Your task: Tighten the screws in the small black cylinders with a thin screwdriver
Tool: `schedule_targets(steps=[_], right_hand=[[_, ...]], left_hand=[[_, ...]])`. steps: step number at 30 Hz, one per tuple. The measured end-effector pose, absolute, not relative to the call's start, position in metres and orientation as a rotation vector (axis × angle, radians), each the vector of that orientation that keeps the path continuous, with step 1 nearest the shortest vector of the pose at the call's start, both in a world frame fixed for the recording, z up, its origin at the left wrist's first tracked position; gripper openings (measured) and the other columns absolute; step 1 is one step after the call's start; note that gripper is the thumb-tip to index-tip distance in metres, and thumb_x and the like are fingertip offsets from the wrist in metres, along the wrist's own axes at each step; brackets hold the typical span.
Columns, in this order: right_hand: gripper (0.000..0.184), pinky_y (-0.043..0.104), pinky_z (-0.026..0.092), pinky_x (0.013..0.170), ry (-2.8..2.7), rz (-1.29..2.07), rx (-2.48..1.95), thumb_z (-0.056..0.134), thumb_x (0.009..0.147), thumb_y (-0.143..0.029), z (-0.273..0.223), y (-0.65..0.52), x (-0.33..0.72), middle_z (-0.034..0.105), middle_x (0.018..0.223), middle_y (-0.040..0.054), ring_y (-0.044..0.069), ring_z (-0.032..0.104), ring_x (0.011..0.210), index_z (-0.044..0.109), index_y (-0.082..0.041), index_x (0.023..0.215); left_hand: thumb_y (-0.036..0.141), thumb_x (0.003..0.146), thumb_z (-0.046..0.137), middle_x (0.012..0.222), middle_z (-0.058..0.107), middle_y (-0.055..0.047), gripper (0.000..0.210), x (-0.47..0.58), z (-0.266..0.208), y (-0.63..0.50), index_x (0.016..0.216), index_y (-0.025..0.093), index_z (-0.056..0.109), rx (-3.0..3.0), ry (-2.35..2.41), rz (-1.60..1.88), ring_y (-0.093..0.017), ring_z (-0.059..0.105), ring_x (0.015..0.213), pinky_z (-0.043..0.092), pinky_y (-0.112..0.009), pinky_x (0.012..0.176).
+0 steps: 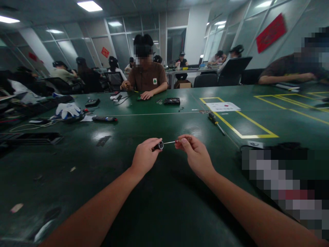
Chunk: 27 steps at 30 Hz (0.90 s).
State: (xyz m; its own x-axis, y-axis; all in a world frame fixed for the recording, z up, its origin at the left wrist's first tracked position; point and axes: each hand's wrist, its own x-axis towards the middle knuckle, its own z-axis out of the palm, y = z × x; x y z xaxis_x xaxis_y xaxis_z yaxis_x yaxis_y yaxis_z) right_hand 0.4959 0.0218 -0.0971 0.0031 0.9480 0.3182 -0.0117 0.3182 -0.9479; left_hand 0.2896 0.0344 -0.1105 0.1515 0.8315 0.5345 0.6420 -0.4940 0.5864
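Dim overall — bright ceiling panels (89, 6), pale glare on the tabletop (151, 199) (edges look stretched).

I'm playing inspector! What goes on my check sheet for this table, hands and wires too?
Surface: glossy dark-green tabletop, straight yellow markings.
Job's things: short black cylinder with pale ring end; thin silver rod with red part.
Clutter: yellow-and-black screwdriver, white-and-blue fabric gloves, white printed paper sheet.
Hands: left hand grips cylinder; right hand grips rod.
Cables: thin pale cable, curving at left.
Surroundings: brown-shirted person seated opposite; others behind; red rectangular wall sign.
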Motion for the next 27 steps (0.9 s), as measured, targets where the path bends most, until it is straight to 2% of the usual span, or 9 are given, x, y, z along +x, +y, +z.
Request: schedule_targets(steps=[10, 17, 21, 27], right_hand=[[0.024, 0.04, 0.056, 0.083, -1.374, 0.877, -1.05, 0.058, 0.097, -0.042, -0.0935, 0.0181, 0.4951, 0.073, 0.091, 0.0048, 0.021, 0.072, 0.084, 0.065, -0.021, 0.104], [0.021, 0.033, 0.052, 0.069, -1.328, 1.079, -0.928, 0.064, 0.094, -0.041, -0.0943, 0.0205, 0.4959, 0.065, 0.074, -0.0024, 0.016, 0.063, 0.068, 0.066, -0.023, 0.105], [0.03, 0.033, 0.052, 0.07, -1.26, 1.114, -0.933, 0.059, 0.096, -0.051, -0.0962, 0.0215, 0.4953, 0.062, 0.073, -0.0016, 0.015, 0.059, 0.066, 0.07, -0.023, 0.095], [0.023, 0.036, 0.054, 0.081, -1.037, 1.152, -0.962, 0.073, 0.086, -0.043, -0.0994, 0.0243, 0.493, 0.069, 0.084, 0.0014, 0.017, 0.065, 0.079, 0.069, -0.021, 0.093]], left_hand=[[0.01, 0.08, 0.08, 0.12, 0.074, -0.005, 0.046, 0.2894, -0.1122, 0.0337, 0.123, 0.026, 0.073, 2.153, 1.431, 1.306, -0.02, 0.073, 0.1, 0.061, -0.039, 0.096], [0.008, 0.079, 0.08, 0.12, 0.074, -0.005, 0.045, 0.2887, -0.112, 0.0344, 0.121, 0.024, 0.074, 2.112, 1.47, 1.301, -0.02, 0.073, 0.099, 0.061, -0.041, 0.098], [0.009, 0.079, 0.079, 0.121, 0.074, -0.005, 0.044, 0.2888, -0.1104, 0.0331, 0.12, 0.026, 0.074, 2.118, 1.464, 1.271, -0.021, 0.073, 0.101, 0.06, -0.043, 0.099], [0.007, 0.079, 0.078, 0.12, 0.075, -0.004, 0.044, 0.2907, -0.1087, 0.0301, 0.119, 0.025, 0.074, 2.166, 1.446, 1.242, -0.021, 0.072, 0.105, 0.059, -0.043, 0.102]])
